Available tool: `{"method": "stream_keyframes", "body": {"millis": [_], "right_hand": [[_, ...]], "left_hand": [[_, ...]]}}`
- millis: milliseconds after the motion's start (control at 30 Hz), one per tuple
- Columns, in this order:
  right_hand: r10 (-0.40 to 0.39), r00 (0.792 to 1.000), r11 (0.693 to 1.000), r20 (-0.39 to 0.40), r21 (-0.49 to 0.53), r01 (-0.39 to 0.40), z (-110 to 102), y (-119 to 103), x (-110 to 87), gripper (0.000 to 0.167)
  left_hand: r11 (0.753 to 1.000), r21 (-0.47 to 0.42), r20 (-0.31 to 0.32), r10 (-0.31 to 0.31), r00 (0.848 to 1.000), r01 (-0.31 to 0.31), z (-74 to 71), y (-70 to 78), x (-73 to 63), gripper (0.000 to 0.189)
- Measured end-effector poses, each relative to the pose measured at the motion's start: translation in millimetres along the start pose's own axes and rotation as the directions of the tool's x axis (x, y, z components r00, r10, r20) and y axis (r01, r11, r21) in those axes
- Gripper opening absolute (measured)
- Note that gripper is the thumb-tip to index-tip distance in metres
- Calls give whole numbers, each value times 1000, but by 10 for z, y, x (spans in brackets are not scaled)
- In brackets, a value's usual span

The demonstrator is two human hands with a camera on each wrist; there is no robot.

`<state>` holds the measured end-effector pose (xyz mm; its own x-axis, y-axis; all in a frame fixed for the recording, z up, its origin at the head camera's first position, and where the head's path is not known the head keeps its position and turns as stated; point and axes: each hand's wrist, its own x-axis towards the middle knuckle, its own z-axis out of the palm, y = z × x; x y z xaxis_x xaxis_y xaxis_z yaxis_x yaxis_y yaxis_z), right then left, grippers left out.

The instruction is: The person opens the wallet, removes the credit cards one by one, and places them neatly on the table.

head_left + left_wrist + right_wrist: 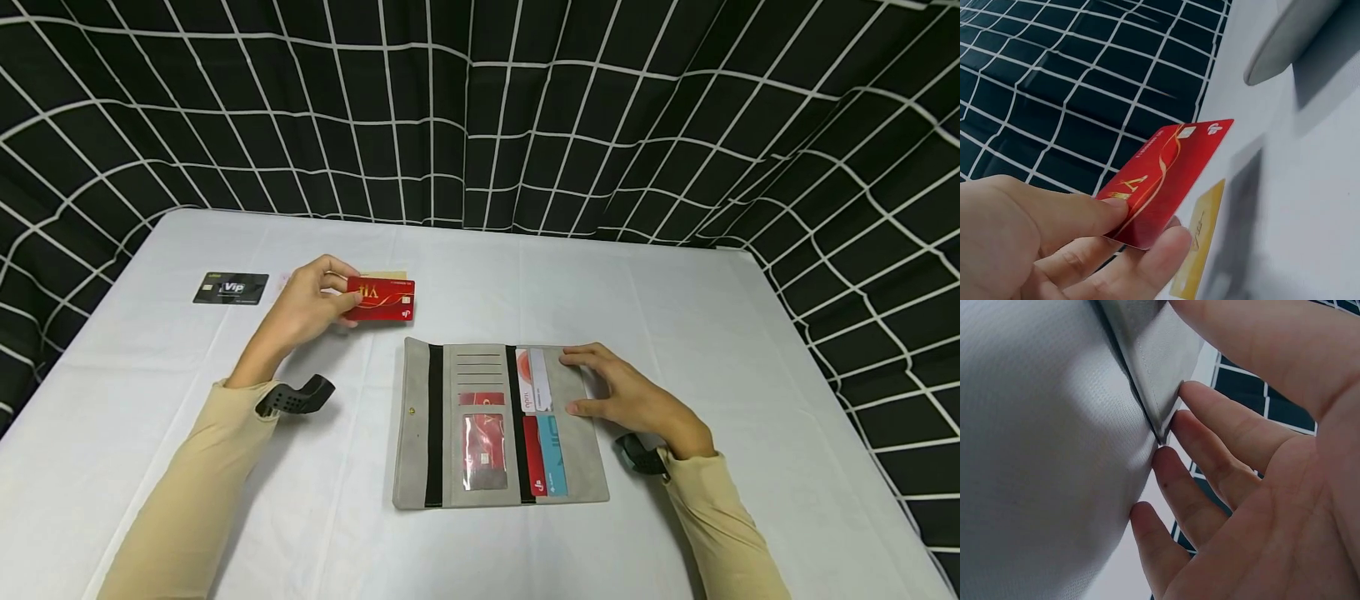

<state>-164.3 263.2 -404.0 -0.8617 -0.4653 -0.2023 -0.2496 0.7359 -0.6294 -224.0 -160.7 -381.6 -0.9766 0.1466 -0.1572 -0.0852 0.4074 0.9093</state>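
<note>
My left hand pinches a red card with gold lettering between thumb and fingers, above the table. In the left wrist view the red card is tilted, its chip end pointing away from the hand. A yellow card lies on the table just beyond it, mostly hidden by the red card in the head view. My right hand rests its fingertips on the right edge of an opened grey wallet. Several cards sit in the wallet's slots, among them a blue card and a white card.
A black card marked Vip lies on the white table at the left. Black cloth with a white grid hangs behind the table's far edge.
</note>
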Motion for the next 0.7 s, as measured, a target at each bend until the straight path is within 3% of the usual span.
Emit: {"method": "stream_keyframes", "body": {"millis": [267,700], "right_hand": [[9,1000,1000,-2,8,-9,6,-3,-3,69],[2,1000,1000,-1,5,-2,1,-1,0,69]], "left_hand": [[998,38,40,-54,998,53,-33,-65,11,37],[992,92,99,-96,990,87,-41,-172,40,37]]}}
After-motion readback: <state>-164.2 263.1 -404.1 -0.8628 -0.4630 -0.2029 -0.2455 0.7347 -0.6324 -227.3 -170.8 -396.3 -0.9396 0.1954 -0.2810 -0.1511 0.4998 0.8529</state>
